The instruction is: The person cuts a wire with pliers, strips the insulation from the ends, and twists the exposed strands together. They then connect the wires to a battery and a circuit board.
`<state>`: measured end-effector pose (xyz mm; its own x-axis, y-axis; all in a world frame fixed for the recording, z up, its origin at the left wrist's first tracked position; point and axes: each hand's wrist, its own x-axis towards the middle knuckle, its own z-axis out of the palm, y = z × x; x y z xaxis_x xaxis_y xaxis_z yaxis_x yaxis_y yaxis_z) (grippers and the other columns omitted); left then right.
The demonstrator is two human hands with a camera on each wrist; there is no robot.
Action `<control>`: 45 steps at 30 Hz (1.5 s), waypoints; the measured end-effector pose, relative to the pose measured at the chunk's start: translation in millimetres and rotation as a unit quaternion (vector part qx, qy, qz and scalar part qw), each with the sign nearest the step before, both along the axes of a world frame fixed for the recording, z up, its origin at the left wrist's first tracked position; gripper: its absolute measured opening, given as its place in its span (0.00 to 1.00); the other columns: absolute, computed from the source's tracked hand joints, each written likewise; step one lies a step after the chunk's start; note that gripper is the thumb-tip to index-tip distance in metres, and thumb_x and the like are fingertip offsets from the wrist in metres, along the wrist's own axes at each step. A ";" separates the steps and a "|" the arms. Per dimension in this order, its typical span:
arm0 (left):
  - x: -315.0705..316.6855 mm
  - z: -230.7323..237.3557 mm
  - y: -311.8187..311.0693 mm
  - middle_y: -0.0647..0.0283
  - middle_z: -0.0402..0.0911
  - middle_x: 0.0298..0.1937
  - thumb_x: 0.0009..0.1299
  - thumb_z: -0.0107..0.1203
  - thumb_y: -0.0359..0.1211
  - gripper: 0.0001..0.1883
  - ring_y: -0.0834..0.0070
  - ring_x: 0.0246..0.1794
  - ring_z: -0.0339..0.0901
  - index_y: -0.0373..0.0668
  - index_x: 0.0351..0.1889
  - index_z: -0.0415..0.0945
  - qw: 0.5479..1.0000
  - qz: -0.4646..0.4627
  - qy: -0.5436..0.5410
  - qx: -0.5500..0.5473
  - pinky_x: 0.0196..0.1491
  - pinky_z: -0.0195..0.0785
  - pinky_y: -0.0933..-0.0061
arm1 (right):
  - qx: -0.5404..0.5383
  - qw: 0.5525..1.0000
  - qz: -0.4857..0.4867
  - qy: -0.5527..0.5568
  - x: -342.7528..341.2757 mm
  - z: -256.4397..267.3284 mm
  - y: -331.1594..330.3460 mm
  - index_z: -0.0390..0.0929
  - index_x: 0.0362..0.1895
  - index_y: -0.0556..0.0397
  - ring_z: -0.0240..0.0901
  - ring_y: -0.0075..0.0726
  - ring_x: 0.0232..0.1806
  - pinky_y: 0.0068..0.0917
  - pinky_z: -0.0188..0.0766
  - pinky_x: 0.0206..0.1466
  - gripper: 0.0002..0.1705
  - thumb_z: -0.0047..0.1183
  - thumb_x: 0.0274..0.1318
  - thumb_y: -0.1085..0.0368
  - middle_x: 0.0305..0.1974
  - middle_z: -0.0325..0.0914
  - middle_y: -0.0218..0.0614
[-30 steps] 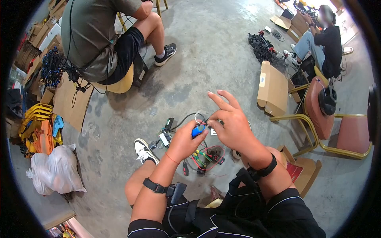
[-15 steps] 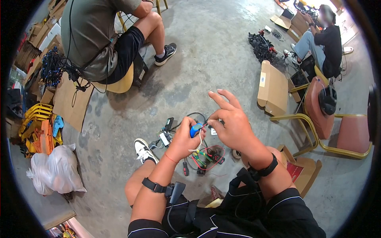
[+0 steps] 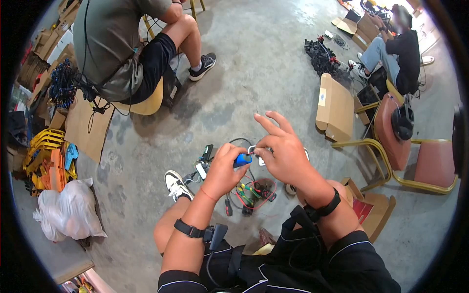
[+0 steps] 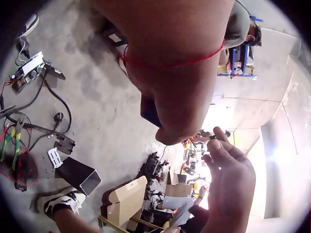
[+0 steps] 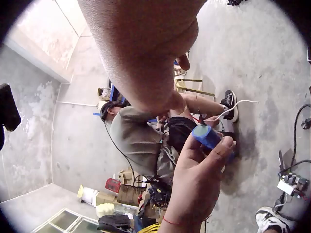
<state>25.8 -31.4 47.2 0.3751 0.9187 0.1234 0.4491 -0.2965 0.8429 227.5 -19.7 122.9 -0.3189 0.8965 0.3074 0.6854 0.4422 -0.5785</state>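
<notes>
My left hand [image 3: 224,168] grips a blue-wrapped cylinder [image 3: 242,160] between thumb and fingers. Its grey-green end [image 5: 200,131] faces the right hand, and thin wires come out of it. A white wire [image 5: 238,103] runs out from that end, its tip free in the right wrist view. Close by, my right hand [image 3: 286,154] pinches a thin dark-red wire between thumb and forefinger, with the other fingers raised. Most of the cylinder is hidden by the left palm in the left wrist view.
Below the hands on the floor lie a circuit board with a white block [image 3: 201,171], a screwdriver [image 3: 228,207], green-and-yellow-handled pliers [image 4: 18,128] and loose wires. A cardboard box [image 3: 334,107] and chair [image 3: 391,141] stand right; a seated person [image 3: 112,44] is ahead left.
The white wire first stood up by the fingers, then hung below the left hand, and now loops up beside the right fingertips. The cylinder has turned slightly; the right hand has barely moved.
</notes>
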 end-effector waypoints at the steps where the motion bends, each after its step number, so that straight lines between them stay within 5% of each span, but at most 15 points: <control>1: -0.9 0.0 -0.2 0.57 0.75 0.42 0.63 0.65 0.26 0.18 0.62 0.45 0.76 0.40 0.52 0.78 0.999 0.002 0.037 0.014 0.48 0.71 0.66 | 0.003 1.000 0.003 -0.001 -0.6 -0.6 0.2 0.86 0.28 0.58 0.61 0.60 0.73 0.46 0.65 0.71 0.04 0.66 0.46 0.70 0.66 0.75 0.49; 8: 4.4 4.2 -1.9 0.54 0.76 0.43 0.63 0.66 0.28 0.15 0.54 0.45 0.76 0.39 0.47 0.78 0.999 0.029 0.002 0.034 0.47 0.71 0.60 | -0.001 1.000 0.008 0.009 -3.0 1.4 -1.0 0.86 0.28 0.58 0.60 0.60 0.73 0.46 0.65 0.71 0.04 0.65 0.48 0.70 0.67 0.74 0.48; 10: 5.7 14.9 -3.4 0.53 0.76 0.42 0.64 0.65 0.29 0.16 0.53 0.43 0.77 0.38 0.49 0.77 0.989 0.045 0.046 -0.135 0.46 0.71 0.59 | 0.004 1.000 0.007 0.008 -3.9 1.5 -1.0 0.86 0.28 0.58 0.60 0.59 0.74 0.46 0.64 0.71 0.04 0.65 0.48 0.70 0.67 0.74 0.48; 19: 4.7 -7.9 -4.2 0.52 0.73 0.49 0.66 0.66 0.29 0.23 0.52 0.46 0.75 0.37 0.58 0.72 0.994 -0.001 0.028 0.103 0.49 0.72 0.60 | 0.002 1.000 -0.020 0.003 -1.6 -0.2 0.7 0.87 0.28 0.57 0.61 0.59 0.73 0.44 0.65 0.71 0.04 0.65 0.48 0.70 0.66 0.75 0.49; 28: 0.3 4.7 -4.4 0.52 0.78 0.42 0.63 0.72 0.34 0.23 0.58 0.42 0.79 0.38 0.47 0.70 0.996 0.070 0.046 0.010 0.46 0.73 0.62 | 0.003 1.000 -0.006 0.002 -3.4 -1.2 -1.8 0.86 0.28 0.57 0.61 0.59 0.74 0.46 0.65 0.71 0.04 0.65 0.48 0.69 0.67 0.74 0.48; 34: 4.9 9.0 -3.6 0.51 0.84 0.39 0.69 0.67 0.34 0.21 0.68 0.40 0.83 0.39 0.55 0.72 0.984 0.067 -0.008 -0.165 0.45 0.75 0.65 | 0.001 1.000 -0.011 0.011 -3.4 -1.5 -0.9 0.86 0.28 0.57 0.61 0.59 0.74 0.46 0.65 0.71 0.04 0.65 0.48 0.70 0.67 0.74 0.49; 37: 4.2 13.3 -2.8 0.49 0.81 0.44 0.70 0.64 0.35 0.23 0.53 0.44 0.80 0.39 0.60 0.72 0.993 0.022 -0.027 -0.116 0.51 0.74 0.63 | 0.003 1.000 -0.014 0.016 -2.2 -0.2 0.3 0.86 0.28 0.56 0.61 0.60 0.74 0.45 0.65 0.71 0.03 0.66 0.48 0.70 0.67 0.74 0.50; 43: 0.1 1.8 -2.7 0.51 0.74 0.57 0.67 0.63 0.30 0.22 0.54 0.58 0.74 0.38 0.59 0.74 0.994 -0.027 -0.083 -0.068 0.57 0.70 0.65 | 0.007 1.000 -0.019 0.012 -0.3 -1.2 0.0 0.86 0.28 0.56 0.61 0.60 0.74 0.45 0.65 0.72 0.04 0.66 0.48 0.70 0.66 0.75 0.50; 45: -1.2 1.1 -1.1 0.54 0.75 0.54 0.66 0.65 0.30 0.22 0.59 0.52 0.75 0.39 0.57 0.74 0.997 -0.015 -0.057 -0.046 0.55 0.71 0.67 | 0.009 1.000 -0.018 0.009 -0.2 -1.2 0.2 0.86 0.28 0.57 0.61 0.60 0.74 0.45 0.65 0.72 0.04 0.66 0.47 0.69 0.66 0.75 0.50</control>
<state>24.6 -32.5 48.3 0.3918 0.9163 0.0827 0.3404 -0.2279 0.9122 227.3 -19.5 121.7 -0.2797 0.9022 0.3285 0.6906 0.4267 -0.5840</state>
